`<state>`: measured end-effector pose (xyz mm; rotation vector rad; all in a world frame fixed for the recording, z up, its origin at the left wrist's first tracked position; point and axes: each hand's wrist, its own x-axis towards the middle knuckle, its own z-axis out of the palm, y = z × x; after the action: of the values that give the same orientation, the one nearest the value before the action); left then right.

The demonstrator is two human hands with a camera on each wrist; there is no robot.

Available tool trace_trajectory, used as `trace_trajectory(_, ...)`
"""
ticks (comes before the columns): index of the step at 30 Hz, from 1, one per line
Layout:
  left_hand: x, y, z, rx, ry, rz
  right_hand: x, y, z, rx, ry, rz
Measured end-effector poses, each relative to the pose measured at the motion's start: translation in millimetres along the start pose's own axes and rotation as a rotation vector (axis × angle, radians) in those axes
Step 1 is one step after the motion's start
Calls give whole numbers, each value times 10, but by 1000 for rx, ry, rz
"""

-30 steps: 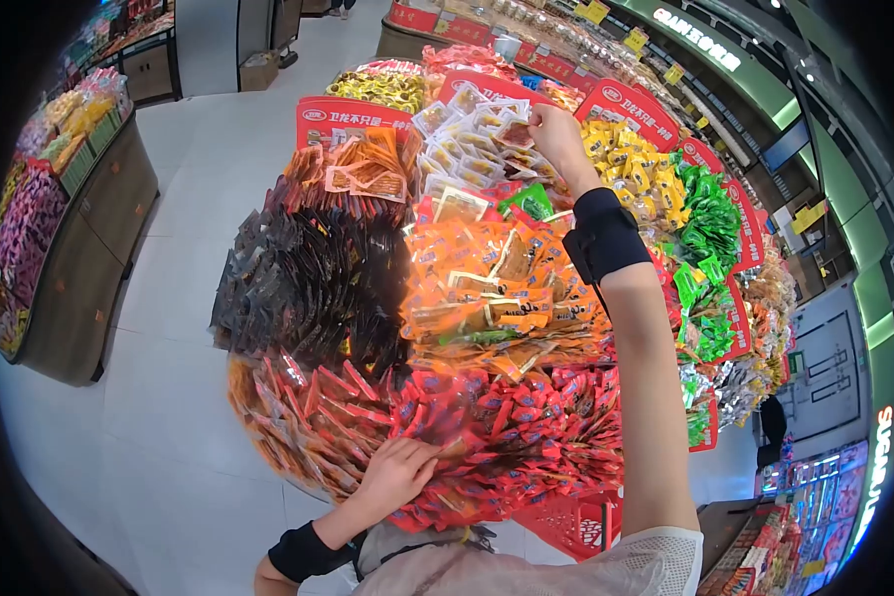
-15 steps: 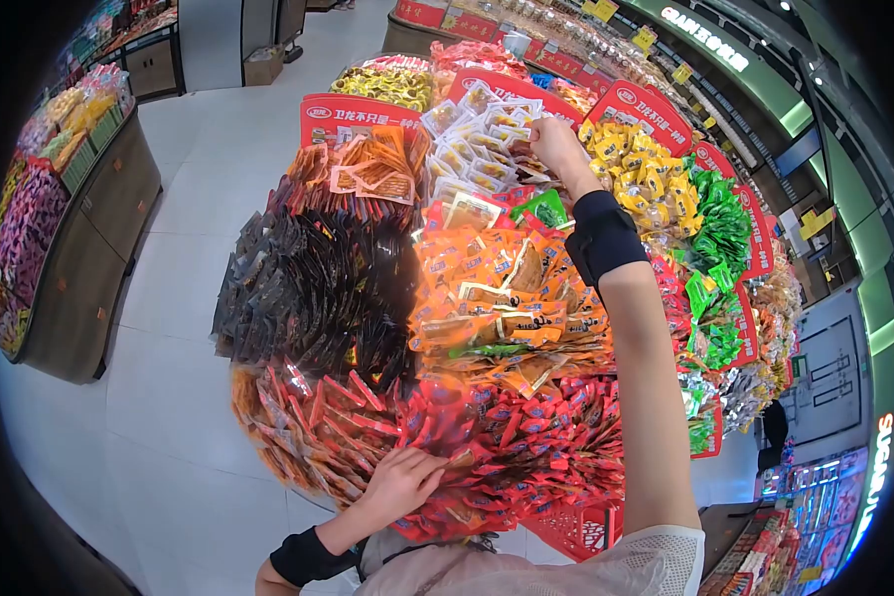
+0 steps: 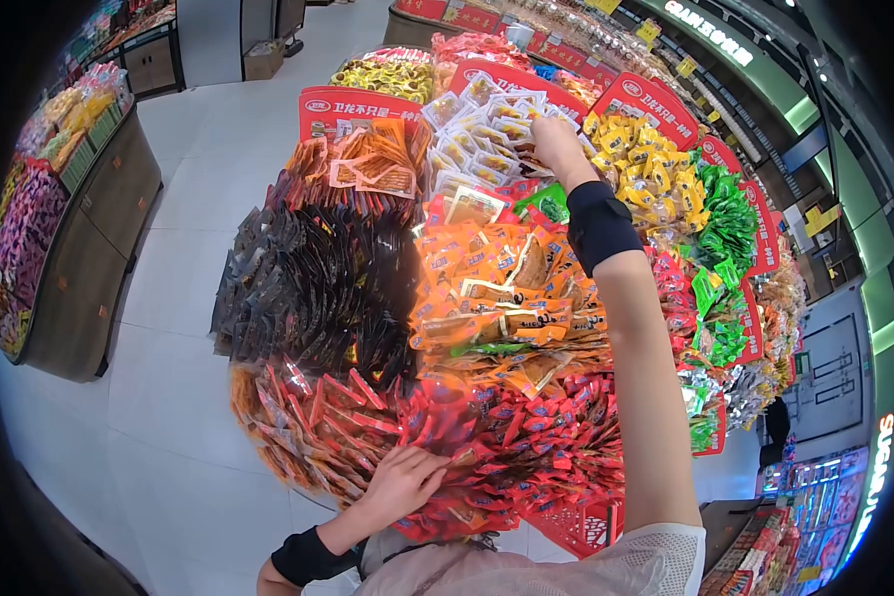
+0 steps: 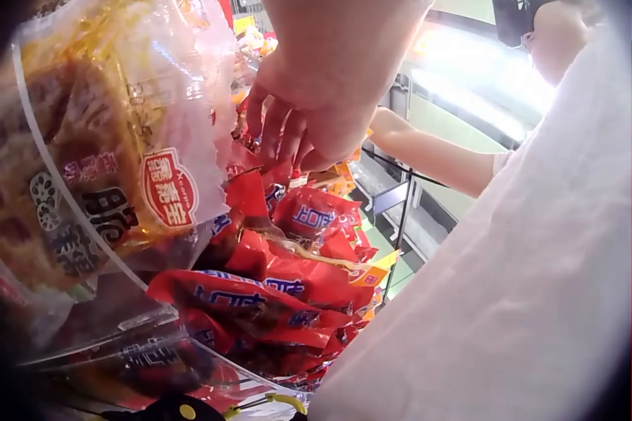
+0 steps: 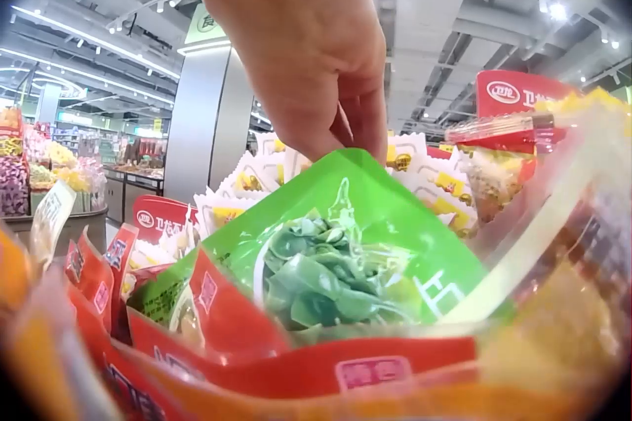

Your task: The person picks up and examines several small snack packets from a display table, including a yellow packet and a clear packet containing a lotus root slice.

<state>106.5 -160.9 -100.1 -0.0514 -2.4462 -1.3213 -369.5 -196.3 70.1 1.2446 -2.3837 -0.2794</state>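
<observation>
Your right hand [image 3: 558,149] dips into the white packets [image 3: 479,144] beyond the orange packets [image 3: 507,283], fingertips hidden, so you cannot tell whether it pinches one. Your left hand [image 3: 403,485] rests, fingers loosely bent, on the red packets [image 3: 551,432] nearer you than the orange packets.

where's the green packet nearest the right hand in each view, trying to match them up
Head: the green packet is above and right of centre, just below the right hand.
Left wrist: not visible.
Right wrist: large, around the centre, below that hand.
Landmark shared by head and right wrist: white packets beyond it.
</observation>
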Motion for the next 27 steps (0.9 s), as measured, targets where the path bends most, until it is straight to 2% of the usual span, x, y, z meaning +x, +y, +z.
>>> trace_trajectory(3, 17, 14, -15, -6, -9, -12, 20, -109, 23, -6, -5, 34)
trace_trajectory(6, 10, 22, -23, -7, -15, -23, 27, -108, -53, 21, -92, 43)
trace_trajectory(9, 7, -8, -8, -2, -6, -15, 46, 12, -104, -48, -95, -10)
trace_trajectory(12, 3, 5, -18, -5, -11, -29, 21, 158, -136, -77, -19, -44)
trace_trajectory(16, 21, -6, -7, -17, -4, -21, 107, 76, 11, -122, -108, -74)
trace_trajectory(27, 25, 31, -24, 15, -7, -28, 46, 120, -19, -27, -128, -11)
